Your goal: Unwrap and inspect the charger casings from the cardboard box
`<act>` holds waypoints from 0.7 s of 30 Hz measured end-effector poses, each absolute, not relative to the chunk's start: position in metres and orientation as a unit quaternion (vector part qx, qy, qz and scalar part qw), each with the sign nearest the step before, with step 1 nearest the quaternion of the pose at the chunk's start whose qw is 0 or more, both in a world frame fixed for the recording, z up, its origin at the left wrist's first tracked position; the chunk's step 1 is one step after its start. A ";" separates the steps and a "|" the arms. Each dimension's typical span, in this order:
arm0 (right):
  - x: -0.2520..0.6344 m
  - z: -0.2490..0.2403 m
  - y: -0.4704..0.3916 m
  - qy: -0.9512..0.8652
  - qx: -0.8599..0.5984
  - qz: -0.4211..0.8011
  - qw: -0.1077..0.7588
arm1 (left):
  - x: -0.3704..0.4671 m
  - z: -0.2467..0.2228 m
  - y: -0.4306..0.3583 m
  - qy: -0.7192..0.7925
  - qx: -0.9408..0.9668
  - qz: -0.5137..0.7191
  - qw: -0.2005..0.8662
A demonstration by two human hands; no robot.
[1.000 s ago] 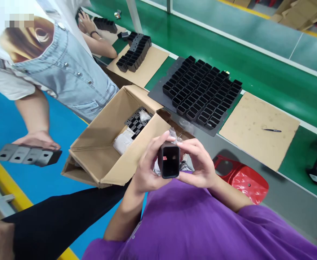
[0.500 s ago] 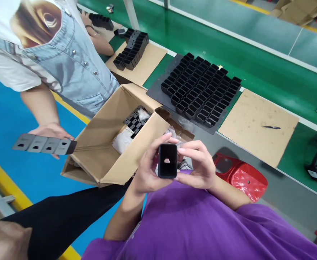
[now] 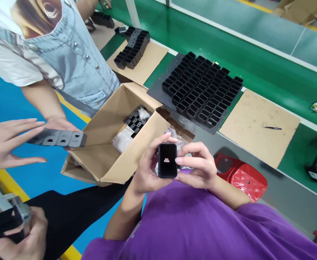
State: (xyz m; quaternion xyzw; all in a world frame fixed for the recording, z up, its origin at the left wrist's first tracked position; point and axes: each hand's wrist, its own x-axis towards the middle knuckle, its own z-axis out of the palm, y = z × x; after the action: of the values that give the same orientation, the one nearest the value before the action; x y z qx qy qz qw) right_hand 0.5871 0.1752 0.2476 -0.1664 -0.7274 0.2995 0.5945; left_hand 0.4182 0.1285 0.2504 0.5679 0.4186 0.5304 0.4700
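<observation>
Just in front of my chest I hold a black rectangular plastic case (image 3: pixel 171 170), its open end facing up at me. A small pale reddish patch shows at the bottom inside it. My left hand (image 3: pixel 146 167) wraps round the left side, thumb and fingers curved along the wall. From the other side my right hand (image 3: pixel 198 165) grips the right edge with its fingertips. Left of my hands stands an open cardboard box (image 3: pixel 104 139) with black cases (image 3: pixel 135 121) and a white plastic bag (image 3: pixel 123 140) inside.
Rows of black cases (image 3: pixel 201 88) stand on a grey mat on the green bench. Tweezers (image 3: pixel 273 128) lie on a cardboard sheet (image 3: pixel 258 122). A red stool (image 3: pixel 249 178) is below. At left, a co-worker holds a row of cases (image 3: pixel 63 138); another person's hand (image 3: pixel 14 142) is near.
Another person's hand has come in from the left to the held row of cases, which has shifted right. The lower-left hand now shows a clear object. My right fingers have shifted slightly on the case.
</observation>
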 end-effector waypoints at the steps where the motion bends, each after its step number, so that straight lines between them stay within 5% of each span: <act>1: 0.587 0.247 0.175 -0.727 -0.164 0.293 0.598 | 0.418 0.250 0.129 0.411 0.567 0.532 0.476; 7: 0.583 0.243 0.176 -0.723 -0.138 0.275 0.619 | 0.418 0.255 0.133 0.377 0.576 0.553 0.469; 21: 0.575 0.248 0.186 -0.700 -0.122 0.271 0.649 | 0.405 0.267 0.134 0.457 0.674 0.535 0.223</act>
State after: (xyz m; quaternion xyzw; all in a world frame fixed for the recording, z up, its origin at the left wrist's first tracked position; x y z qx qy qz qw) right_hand 0.5753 0.1860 0.2478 -0.1216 -0.7000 0.2708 0.6495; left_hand 0.4055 0.1339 0.2674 0.6744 0.4569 0.5352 0.2234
